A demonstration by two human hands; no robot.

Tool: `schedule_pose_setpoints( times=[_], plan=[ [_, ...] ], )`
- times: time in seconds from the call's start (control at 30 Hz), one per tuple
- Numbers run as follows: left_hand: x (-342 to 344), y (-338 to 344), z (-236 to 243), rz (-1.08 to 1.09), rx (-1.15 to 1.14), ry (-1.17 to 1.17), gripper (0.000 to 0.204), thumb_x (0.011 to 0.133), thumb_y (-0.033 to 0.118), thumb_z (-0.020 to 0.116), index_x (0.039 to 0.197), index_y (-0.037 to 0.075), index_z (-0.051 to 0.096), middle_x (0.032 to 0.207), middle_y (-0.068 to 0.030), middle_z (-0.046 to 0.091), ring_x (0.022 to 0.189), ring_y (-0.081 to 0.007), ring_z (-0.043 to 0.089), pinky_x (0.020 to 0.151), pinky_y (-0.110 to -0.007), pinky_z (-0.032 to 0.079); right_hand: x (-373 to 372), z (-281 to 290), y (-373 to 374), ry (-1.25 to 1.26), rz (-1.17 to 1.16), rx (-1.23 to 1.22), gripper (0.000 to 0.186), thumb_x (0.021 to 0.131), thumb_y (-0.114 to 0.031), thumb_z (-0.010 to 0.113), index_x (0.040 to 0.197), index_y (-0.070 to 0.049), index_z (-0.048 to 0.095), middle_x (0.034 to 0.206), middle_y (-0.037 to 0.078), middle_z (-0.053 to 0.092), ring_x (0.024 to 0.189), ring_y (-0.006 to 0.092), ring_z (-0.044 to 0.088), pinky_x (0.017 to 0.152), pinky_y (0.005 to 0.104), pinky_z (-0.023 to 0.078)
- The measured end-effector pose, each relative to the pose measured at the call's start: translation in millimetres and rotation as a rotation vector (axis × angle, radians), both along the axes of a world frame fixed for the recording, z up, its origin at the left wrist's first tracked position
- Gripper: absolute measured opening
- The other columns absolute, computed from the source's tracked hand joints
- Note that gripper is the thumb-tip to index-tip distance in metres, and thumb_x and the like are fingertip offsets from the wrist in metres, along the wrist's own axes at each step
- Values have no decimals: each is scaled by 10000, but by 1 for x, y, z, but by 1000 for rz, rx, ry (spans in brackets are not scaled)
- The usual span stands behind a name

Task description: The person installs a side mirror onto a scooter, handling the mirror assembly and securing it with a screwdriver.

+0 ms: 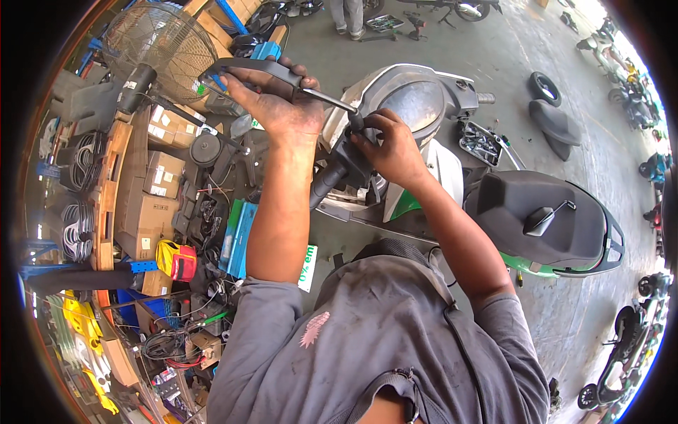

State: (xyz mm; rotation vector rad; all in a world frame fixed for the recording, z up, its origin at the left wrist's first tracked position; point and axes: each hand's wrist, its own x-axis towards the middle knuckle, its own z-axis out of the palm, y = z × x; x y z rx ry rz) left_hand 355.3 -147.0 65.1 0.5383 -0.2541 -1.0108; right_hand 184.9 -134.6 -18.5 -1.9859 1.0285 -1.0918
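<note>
Grey shirt [367, 325] — left grip [282, 106] clamped on mirror [263, 78] edge, right grip [395, 150] apparently on stem [330, 101] — room between forearms [280, 205].

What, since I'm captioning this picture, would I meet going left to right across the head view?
Fan → left hand holding a black mirror → right hand → scooter seat bearing a second mirror → parked blue scooter.

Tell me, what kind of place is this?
Probably a scooter repair shop. There's a scooter right in front, with a mirror lying loose on its seat, and a tire on the floor beyond.
</note>
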Motion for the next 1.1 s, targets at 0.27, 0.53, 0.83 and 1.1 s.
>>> schedule_pose_setpoints(
  times=[0.27,0.53,0.83,1.1],
  plan=[
    [-53,73,-28,303,-160,-233,897,759,834,531,1260,93,468,1111,-102,553,1036,-267,536,947,-455,435,-12,0,18,86,-10,-89,217,795,-101,720,929,42,627,952,198,588,925,407,590,804,446,479],
    [-48,118,-43,106,-648,-1523,893,756,345,828,1411,25,311,1412,-322,407,1311,-432,456,1092,-555,371,-16,-3,6,209,145,-189,290,767,-145,685,990,34,630,1051,212,598,1020,429,545,909,470,461],
    [-31,91,-26,140,-774,-1402,688,767,93,681,1386,24,389,1338,-338,491,1223,-444,544,1026,-537,451,2,-3,5,204,15,-145,288,799,-151,652,1027,22,619,1060,231,600,1033,421,554,924,479,463],
    [-1,91,-24,-29,-636,-1393,775,804,217,672,1449,37,282,1407,-299,433,1314,-369,467,1122,-489,335,-25,10,-8,-171,101,91,278,891,-105,637,1143,12,640,1041,179,641,976,317,660,845,381,526]
  ],
)
